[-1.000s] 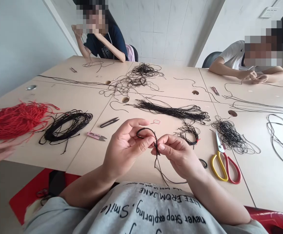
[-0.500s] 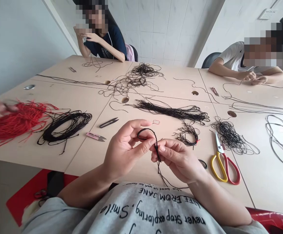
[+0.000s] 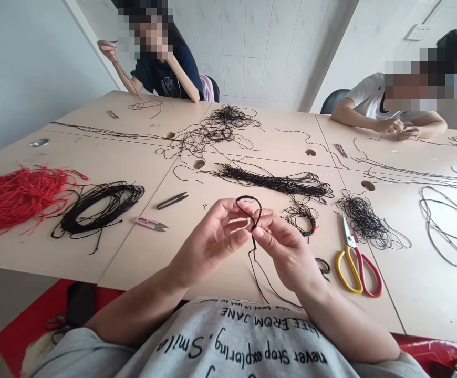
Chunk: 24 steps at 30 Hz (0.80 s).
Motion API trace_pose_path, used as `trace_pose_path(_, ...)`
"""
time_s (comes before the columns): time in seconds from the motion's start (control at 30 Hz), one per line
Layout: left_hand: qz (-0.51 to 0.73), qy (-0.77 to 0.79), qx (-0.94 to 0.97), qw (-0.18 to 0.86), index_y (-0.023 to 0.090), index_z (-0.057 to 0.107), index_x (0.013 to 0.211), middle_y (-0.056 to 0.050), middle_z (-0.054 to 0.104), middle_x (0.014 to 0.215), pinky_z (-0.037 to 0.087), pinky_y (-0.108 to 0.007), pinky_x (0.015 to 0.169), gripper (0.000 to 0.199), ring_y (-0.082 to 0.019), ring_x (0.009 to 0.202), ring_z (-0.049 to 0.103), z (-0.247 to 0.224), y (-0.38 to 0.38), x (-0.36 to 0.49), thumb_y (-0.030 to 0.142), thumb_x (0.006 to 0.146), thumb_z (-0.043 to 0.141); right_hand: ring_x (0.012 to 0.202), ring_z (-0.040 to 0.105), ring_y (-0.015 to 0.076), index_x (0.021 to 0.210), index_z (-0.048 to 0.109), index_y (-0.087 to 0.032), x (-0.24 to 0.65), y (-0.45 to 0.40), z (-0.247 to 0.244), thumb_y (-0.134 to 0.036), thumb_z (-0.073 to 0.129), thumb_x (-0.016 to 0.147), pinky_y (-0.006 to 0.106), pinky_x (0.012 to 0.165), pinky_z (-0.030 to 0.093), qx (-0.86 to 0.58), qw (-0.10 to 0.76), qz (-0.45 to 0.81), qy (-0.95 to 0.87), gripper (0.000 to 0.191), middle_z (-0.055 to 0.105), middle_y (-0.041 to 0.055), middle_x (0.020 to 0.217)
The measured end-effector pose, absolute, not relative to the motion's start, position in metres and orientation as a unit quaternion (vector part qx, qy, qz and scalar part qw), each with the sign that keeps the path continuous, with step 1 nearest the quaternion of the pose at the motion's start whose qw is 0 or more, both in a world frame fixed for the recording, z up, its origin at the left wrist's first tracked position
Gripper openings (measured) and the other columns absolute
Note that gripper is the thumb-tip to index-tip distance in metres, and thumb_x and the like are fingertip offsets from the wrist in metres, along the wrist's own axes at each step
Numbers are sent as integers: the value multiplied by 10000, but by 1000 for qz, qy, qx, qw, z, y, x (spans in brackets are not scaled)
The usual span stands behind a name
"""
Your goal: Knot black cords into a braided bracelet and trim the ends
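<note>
Between my two hands, above the near edge of the table, is a braided black cord bent into a loop. My left hand pinches it from the left, thumb pointing at the crossing. From the right, my right hand grips the same cord where the loop's ends meet. Two thin loose strands hang below the fingers toward my shirt. Just left of my left hand lie dark thread snips and pink-handled snips. A small ring-like bundle of black cord lies behind my right hand.
Scissors with yellow and red handles lie at right, beside tangled black cord. Red cords and a black coil are at left. A long black bundle lies ahead. Two people sit across the table.
The loop now stands higher and more upright between my hands, which have come closer together. Another person's hand at the far left has left the red cords. The far-left person's hands have spread apart.
</note>
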<state>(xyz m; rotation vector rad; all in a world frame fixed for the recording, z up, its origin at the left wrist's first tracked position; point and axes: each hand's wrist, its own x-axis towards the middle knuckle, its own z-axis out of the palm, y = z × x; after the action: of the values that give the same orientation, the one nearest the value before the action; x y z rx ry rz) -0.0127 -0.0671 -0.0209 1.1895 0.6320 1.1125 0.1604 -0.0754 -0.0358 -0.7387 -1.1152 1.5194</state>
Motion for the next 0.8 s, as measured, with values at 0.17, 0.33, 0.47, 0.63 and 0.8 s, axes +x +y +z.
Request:
trace_pose_path(0.17,390,279,500,721,169,773,935,-34,706,888,497,-243,925,171,-148,937,645,-24,-70,-3,335,940,735,766,575,96,775,747,-244,158,-71,-36,-397,818,845,231,667,482,-320,537,640,-447,183,605,3,1003)
trace_pose_path(0.33,352,245,407,806,158,763,809,-25,714,704,553,-272,829,294,-160,770,701,-23,-63,-3,433,910,746,633,626,109,784,707,-221,166,-56,-24,-408,820,823,215,489,463,-281,521,724,-355,222,654,-9,833)
trace_pose_path(0.47,314,237,365,844,150,757,786,-36,750,701,568,-283,906,283,-167,791,750,-20,-59,-10,412,893,758,860,677,116,778,717,-207,188,-33,-16,-313,843,786,227,806,579,-303,631,646,-306,166,701,-4,864)
trace_pose_path(0.63,295,235,348,858,159,771,802,-38,761,692,571,-277,874,249,-179,795,764,-18,-61,-13,391,890,755,832,682,98,777,705,-227,216,-19,-14,-241,786,828,205,770,595,-313,665,614,-288,97,687,-29,838)
trace_pose_path(0.8,282,245,357,856,151,796,893,-54,768,703,549,-294,878,214,-188,799,753,-14,-64,-16,364,883,770,868,681,104,808,713,-260,226,-24,-16,-274,761,869,202,797,600,-320,662,589,-333,79,667,-27,861)
